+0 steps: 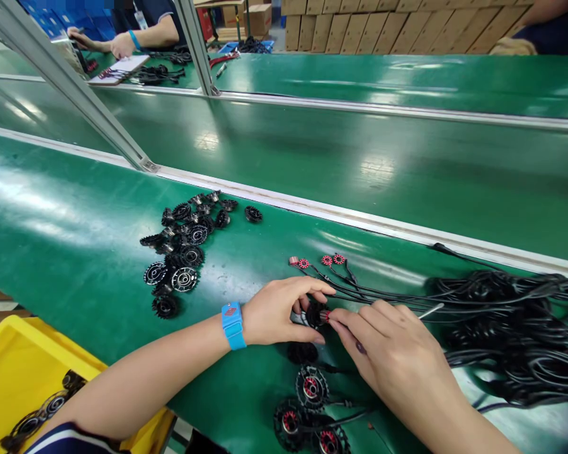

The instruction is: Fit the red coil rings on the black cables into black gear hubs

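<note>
My left hand (279,310), with a blue wrist strap (233,325), is closed around a black toothed wheel (315,313). At the wheel's right side my right hand (392,347) pinches a small red cable end (325,316), mostly hidden by the fingertips. A thin pale rod (431,311) shows behind my right hand; I cannot tell whether I hold it. Below my hands lie several black wheels with red centres (312,387) and cables attached. Just beyond them, red ring-shaped cable ends (339,259) rest on the green bench (246,265).
Loose black toothed wheels (184,279) are piled left of centre. Bundled black cables (515,328) cover the right side. A yellow bin (9,366) with wheels stands at lower left. A metal post (99,107) rises from the bench rail. Across, a co-worker's hands (123,45) handle parts.
</note>
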